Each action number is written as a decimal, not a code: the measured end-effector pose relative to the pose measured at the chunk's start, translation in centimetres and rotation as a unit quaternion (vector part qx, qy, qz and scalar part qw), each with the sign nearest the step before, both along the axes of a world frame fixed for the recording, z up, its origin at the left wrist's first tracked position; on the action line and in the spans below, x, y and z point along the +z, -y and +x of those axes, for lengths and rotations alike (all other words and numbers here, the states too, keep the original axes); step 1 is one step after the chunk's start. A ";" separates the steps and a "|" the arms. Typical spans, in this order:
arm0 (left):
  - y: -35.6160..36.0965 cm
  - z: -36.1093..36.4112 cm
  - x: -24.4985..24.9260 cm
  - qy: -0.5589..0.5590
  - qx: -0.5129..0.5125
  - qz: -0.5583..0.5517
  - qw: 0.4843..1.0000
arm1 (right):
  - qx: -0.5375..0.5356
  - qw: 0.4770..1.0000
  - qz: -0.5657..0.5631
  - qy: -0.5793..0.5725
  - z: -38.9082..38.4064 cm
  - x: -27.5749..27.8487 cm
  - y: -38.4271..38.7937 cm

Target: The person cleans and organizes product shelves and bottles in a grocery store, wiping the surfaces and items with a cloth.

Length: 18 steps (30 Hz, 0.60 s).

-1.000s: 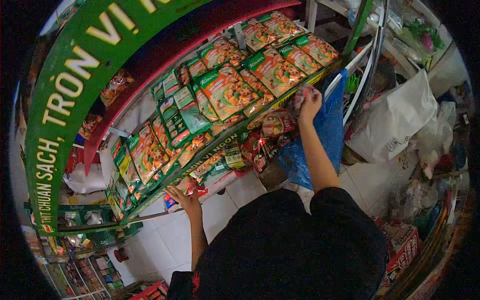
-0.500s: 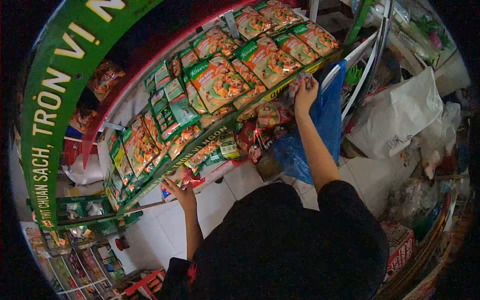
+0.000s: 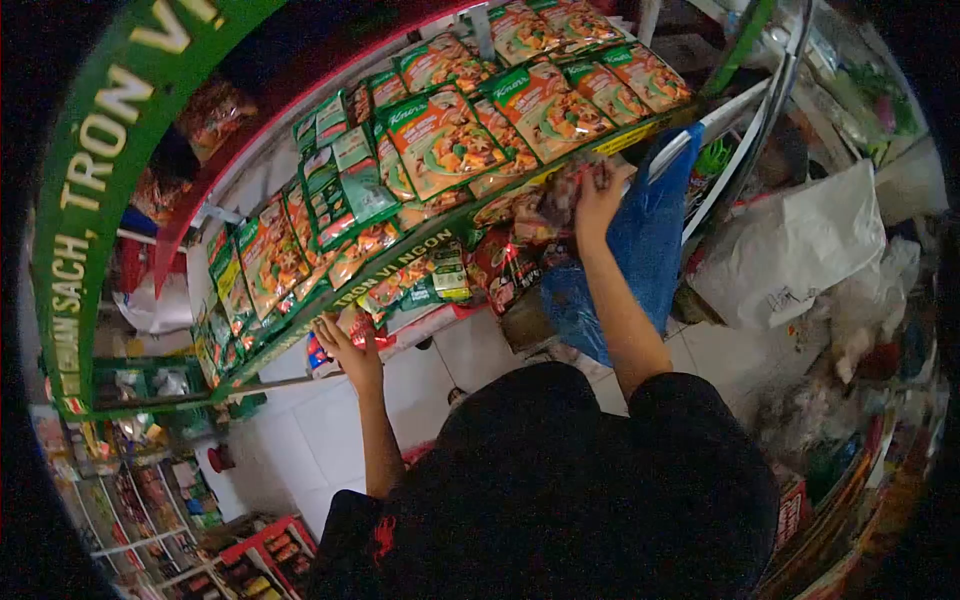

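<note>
My right hand (image 3: 602, 205) is closed on a crumpled, cloth-like greyish-pink wad (image 3: 562, 196), just below the front edge of the upper shelf. Motion blurs the wad. At the left, my left hand (image 3: 348, 348) has its fingers apart, with the fingertips at the shelf's green front strip (image 3: 405, 262). Green and orange Knorr packets (image 3: 445, 145) lie in rows on the sloping shelf above both hands. Below the strip, several dark red packets (image 3: 497, 270) and green packets (image 3: 435, 285) show. A blue plastic bag (image 3: 640, 250) hangs beside my right forearm.
A green lettered sign (image 3: 110, 170) curves along the left side. To the right are a large white sack (image 3: 795, 255) and a metal rail (image 3: 745, 125). White floor tiles (image 3: 330, 425) show below. Racks of small packets (image 3: 150, 520) stand at the lower left.
My right hand has moved slightly left and down with the wad. My left hand has shifted a little left and up, to the shelf strip. The view has turned slightly.
</note>
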<state>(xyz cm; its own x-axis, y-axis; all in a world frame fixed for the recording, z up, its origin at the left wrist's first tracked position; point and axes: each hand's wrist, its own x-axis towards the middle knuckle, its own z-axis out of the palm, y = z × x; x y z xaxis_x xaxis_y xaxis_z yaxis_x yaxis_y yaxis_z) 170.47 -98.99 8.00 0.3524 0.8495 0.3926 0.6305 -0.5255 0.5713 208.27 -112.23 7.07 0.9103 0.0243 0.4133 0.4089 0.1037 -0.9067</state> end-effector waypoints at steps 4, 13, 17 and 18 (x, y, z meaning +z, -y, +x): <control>0.2 -0.3 0.7 -0.022 0.006 0.026 0.999 | 0.025 0.997 0.060 -0.029 -2.5 0.2 -1.3; 0.4 0.4 0.2 0.030 0.011 0.031 0.999 | 0.235 0.957 -0.170 0.028 -16.5 -0.3 -5.7; 0.0 -0.3 -0.7 -0.014 0.021 0.078 0.997 | 0.341 0.899 -0.264 0.074 -16.9 -3.9 -6.0; -0.1 -0.3 -0.8 0.011 0.024 0.048 0.998 | 0.357 0.900 -0.236 0.082 -17.3 -4.2 -5.7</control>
<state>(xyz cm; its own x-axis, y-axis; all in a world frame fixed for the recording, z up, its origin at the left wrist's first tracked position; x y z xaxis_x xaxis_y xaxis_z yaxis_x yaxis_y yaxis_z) 170.20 -98.92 7.20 0.3026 0.8230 0.4807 0.6443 -0.5483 0.5331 190.98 -106.54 2.92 0.5213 0.7863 0.3315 0.5230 0.0126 -0.8523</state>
